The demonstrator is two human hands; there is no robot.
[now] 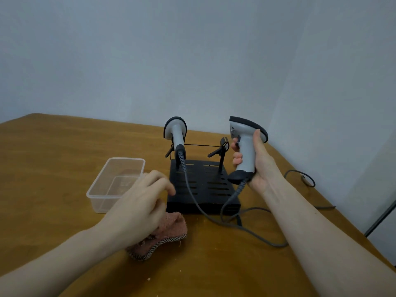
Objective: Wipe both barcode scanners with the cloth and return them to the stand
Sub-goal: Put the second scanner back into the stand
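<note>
Toward the far right corner of the tabletop (64,142) stands the black stand (203,189), with one scanner (176,133) seated in its left cradle, handle down, cord trailing toward the near edge. My right hand (255,159) is closed around the grip of the second scanner (244,146), holding it upright in the air just to the right of the stand's empty right cradle (220,150); its head points left, toward the stand, and its cord (227,207) hangs from the base, looping across the tabletop in front of the stand. My left hand (139,202) rests over the pink cloth (169,230), which lies on the tabletop just before the stand's near left corner; the fingers are loosely curled and spread, and I cannot tell whether they have pinched the cloth or merely cover it. A clear plastic tub (102,189) sits beside the stand on its left, touching or nearly touching my left fingers.

Risks, as judged from this arrangement: the two cords cross near the stand's front edge, so lifting or turning the held scanner may tug the other cord and tip the seated one from its cradle. A careless sweep of the left hand could knock the light tub. Returning the scanner may snag its cord on the cradle prongs.
</note>
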